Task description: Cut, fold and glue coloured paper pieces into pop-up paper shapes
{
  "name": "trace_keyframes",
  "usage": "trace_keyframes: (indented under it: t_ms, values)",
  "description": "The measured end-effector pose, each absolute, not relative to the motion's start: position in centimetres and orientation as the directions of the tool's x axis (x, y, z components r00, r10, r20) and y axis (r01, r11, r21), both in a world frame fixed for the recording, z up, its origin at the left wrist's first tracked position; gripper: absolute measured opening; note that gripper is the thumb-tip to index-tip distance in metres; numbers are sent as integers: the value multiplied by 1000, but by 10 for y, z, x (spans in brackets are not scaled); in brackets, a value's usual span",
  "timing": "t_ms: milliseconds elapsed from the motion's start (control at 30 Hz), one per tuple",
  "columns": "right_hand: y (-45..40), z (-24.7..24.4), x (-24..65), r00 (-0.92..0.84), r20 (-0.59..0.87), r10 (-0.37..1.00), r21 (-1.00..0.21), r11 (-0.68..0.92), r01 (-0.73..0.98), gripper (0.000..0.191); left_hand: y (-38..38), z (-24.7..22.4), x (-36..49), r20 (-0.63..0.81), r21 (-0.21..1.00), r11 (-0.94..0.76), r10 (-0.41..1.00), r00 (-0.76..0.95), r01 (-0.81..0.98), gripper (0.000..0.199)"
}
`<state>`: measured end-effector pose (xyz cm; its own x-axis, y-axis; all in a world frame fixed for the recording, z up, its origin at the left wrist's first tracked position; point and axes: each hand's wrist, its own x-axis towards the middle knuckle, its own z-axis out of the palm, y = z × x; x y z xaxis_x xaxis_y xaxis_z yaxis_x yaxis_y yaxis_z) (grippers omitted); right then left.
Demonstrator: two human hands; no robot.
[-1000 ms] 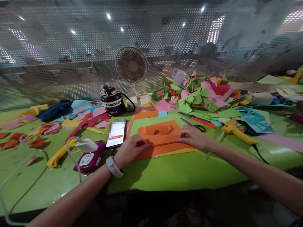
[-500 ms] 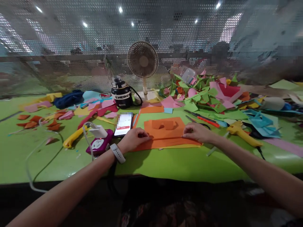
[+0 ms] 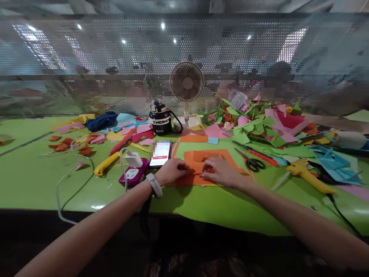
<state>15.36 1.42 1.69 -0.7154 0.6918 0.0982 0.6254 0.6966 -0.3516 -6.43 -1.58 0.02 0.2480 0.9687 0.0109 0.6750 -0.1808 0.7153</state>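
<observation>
A folded sheet of orange paper [image 3: 190, 157] lies in front of me on more orange paper [image 3: 184, 181], with a flap standing up at its back. At the left front part of the sheet, my left hand [image 3: 172, 171] has its fingers curled in a pinch on the paper. My right hand [image 3: 220, 171] is over the middle of the sheet. Its fingers are bent, with a gap between thumb and fingertips, and it partly hides the flap. Black scissors [image 3: 255, 164] lie right of the paper. A phone [image 3: 160, 154] lies just beyond my left hand.
A purple power socket [image 3: 134, 173] with a white charger and cable stands at left, near a yellow-handled tool [image 3: 106, 164]. A yellow glue gun [image 3: 313, 177] lies at right. A black bottle [image 3: 160, 121], a fan [image 3: 187, 82] and heaped paper scraps [image 3: 256, 125] line the back.
My right hand has moved left from the sheet's right edge to its middle. My left hand stays at the left part. The view has tilted up, and the scissors are less covered.
</observation>
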Motion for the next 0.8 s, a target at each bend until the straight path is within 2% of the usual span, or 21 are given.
trace_keyframes:
  t_ms: [267, 333, 400, 467, 500, 600, 667, 800]
  values:
    - [30, 3, 137, -663, -2, 749, -549, 553, 627, 17, -20, 2, -72, 45, 670, -214, 968, 249, 711, 19]
    - [31, 2, 138, -657, -18, 753, -570, 533, 626, 18, -25, 6, -74, 48, 619, -223, 968, 247, 753, 16]
    - [32, 1, 138, -655, -25, 755, -575, 525, 627, 19, -34, 10, -73, 96, 506, -233, 972, 214, 831, 19]
    - [33, 0, 138, -655, -22, 755, -577, 526, 625, 19, -47, 11, -65, 221, 352, -258, 957, 188, 900, 30]
    - [33, -1, 138, -655, -15, 755, -578, 528, 622, 17, -54, 11, -60, 253, 295, -301, 940, 230, 907, 37]
    - [33, -1, 138, -664, 12, 747, -580, 546, 604, 9, -73, 2, -38, 228, 158, -450, 883, 411, 879, 75]
    - [32, -1, 138, -664, 14, 748, -576, 548, 606, 6, -80, -6, -25, 192, 138, -486, 868, 458, 863, 89]
    - [32, 2, 140, -669, 1, 743, -592, 540, 598, 8, -83, -19, -11, 187, 195, -517, 854, 486, 833, 99]
